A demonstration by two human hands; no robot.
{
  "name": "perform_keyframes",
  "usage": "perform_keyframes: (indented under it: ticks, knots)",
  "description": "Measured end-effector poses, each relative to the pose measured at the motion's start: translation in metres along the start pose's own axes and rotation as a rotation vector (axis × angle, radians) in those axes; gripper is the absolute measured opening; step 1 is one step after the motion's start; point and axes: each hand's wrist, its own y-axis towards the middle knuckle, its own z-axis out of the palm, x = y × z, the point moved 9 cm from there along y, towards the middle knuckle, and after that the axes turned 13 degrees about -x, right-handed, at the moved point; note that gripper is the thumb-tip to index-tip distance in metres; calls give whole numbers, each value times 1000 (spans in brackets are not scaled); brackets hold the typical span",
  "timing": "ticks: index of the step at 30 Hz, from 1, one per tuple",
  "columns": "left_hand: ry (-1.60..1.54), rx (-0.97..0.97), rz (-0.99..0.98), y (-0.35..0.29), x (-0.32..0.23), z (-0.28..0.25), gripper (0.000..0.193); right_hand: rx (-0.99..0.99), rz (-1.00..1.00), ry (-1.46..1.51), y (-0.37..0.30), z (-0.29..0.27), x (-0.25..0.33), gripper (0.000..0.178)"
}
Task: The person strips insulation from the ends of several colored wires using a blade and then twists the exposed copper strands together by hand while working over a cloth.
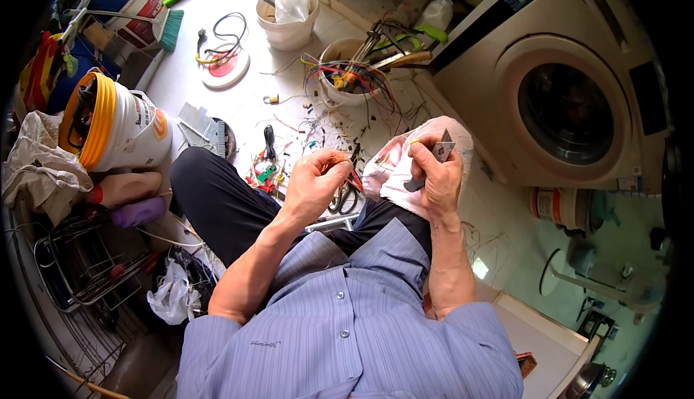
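My left hand (311, 186) is closed over my lap, its fingers pinched on a small bundle of copper-coloured wire strands (335, 162). To the right, my right hand (439, 176) grips a utility knife (443, 149). Its flat grey blade points up past the fingers, and the dark end shows below them. A pink cloth (390, 176) is draped over my right knee, under and beside the right hand. Between my knees lie red-handled pliers (355, 181) and dark-handled scissors (344, 201), partly hidden by the left hand.
Wire scraps (325, 121) litter the floor ahead. Beyond them stands a bucket of cables and tools (334, 94), near a white bucket with a plastic bag (285, 35). A washing machine (477, 88) is at the right; a yellow-rimmed bucket (141, 135) stands at the left.
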Motion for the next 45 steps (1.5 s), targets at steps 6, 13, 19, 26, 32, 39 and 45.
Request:
perform_keyframes:
  ticks: [6, 13, 19, 26, 32, 39, 45]
  knots:
    - [-294, 64, -251, 0, 10, 8, 13, 180, -14, -274, -12, 23, -6, 4]
    - [-273, 104, -240, -6, 7, 15, 14, 276, -114, -315, -30, 62, 10, 8]
    - [-314, 100, -271, -8, 3, 11, 16, 261, -295, -448, -30, 61, 9, 6]
    - [-683, -142, -218, 36, 9, -66, 26, -102, -268, -280, -5, -15, 32, 21]
    - [-854, -96, -333, 41, 30, -93, 15, -348, -257, -67, 27, -109, 46, 22]
    - [-754, -247, -306, 40, 47, -103, 15, -607, -284, 163, 41, -221, 69, 21]
    - [-686, -232, -212, 46, 42, -82, 22, -672, -238, 179, 44, -300, 60, 16]
